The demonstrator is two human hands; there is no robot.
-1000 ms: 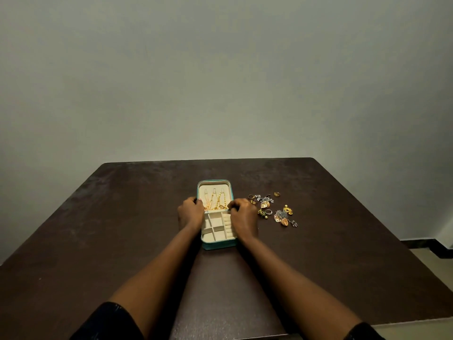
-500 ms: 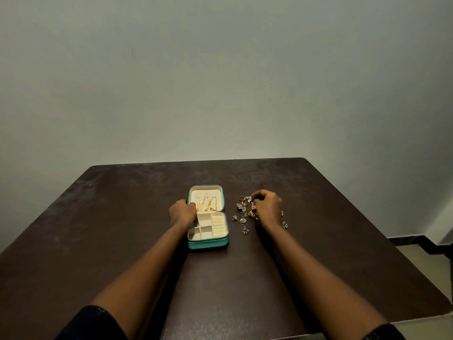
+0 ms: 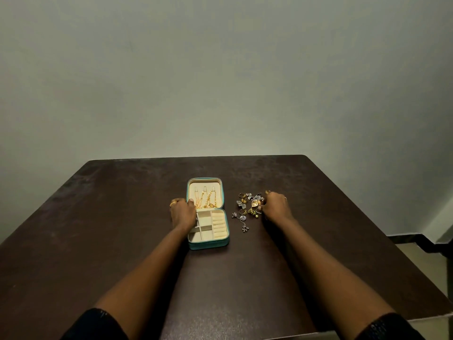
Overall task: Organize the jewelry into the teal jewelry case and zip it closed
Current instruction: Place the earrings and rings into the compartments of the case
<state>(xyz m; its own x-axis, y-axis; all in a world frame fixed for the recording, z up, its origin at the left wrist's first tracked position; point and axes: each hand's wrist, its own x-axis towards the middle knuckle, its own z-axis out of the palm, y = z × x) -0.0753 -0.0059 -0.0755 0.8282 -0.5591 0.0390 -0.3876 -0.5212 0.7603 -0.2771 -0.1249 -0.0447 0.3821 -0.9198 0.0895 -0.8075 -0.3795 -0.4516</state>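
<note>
The teal jewelry case (image 3: 209, 243) lies open on the dark table, cream lining up. Gold chains (image 3: 206, 201) hang in its far lid half; the near half has small compartments and ring rolls, which look bare. My left hand (image 3: 182, 212) grips the case's left edge at the hinge, thumb over the rim. A loose pile of jewelry (image 3: 248, 204), gold and silver earrings and rings, lies just right of the case. My right hand (image 3: 275, 206) rests on the pile's right side with fingers curled among the pieces; whether it pinches one is hidden.
The dark brown table (image 3: 122, 229) reaches to a plain wall behind. Its right edge drops to a tiled floor (image 3: 431, 261) with a dark skirting. One long silver earring (image 3: 244, 223) lies nearest me beside the case.
My right hand left the case's right side and moved right onto the jewelry pile. The left hand stayed on the case's left edge. The view shifted a little.
</note>
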